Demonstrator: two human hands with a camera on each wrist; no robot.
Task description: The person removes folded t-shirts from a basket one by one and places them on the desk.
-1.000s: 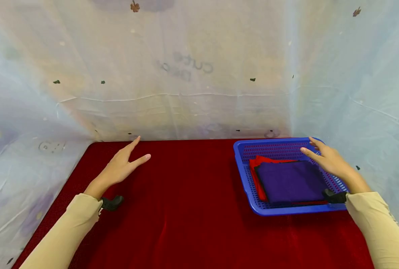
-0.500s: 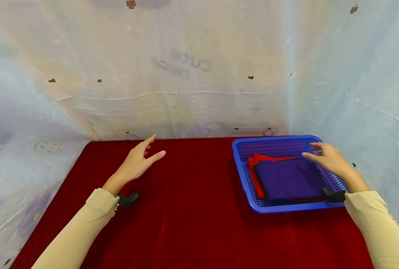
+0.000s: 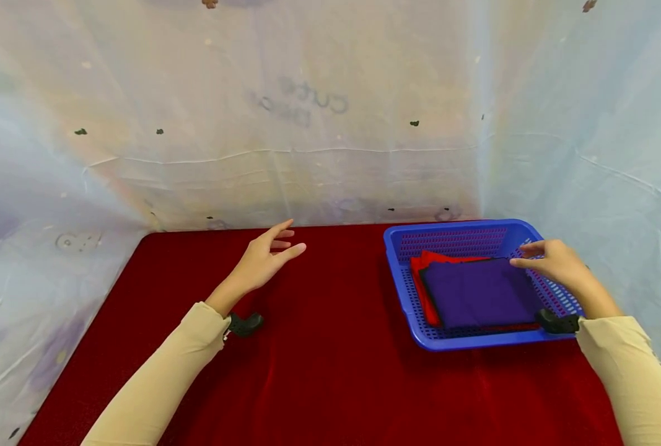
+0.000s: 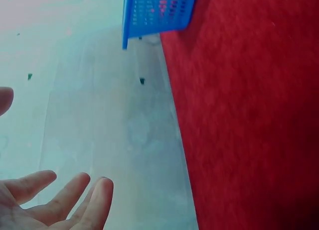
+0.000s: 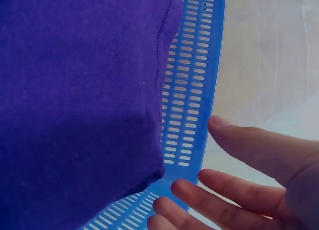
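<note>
Purple cloth (image 3: 482,292) | right hand (image 3: 553,263) perhaps touching | left hand (image 3: 263,260) hovering

red cloth (image 3: 426,291): mostly hidden under purple cloth (image 3: 481,292) | wall lettering (image 3: 302,105): too blurred to read | left hand (image 4: 45,205): palm cut off in wrist view

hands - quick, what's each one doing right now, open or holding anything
Left hand: open, holding nothing, above the red cloth.
Right hand: open, holding nothing, over the purple cloth in the blue basket.
</note>
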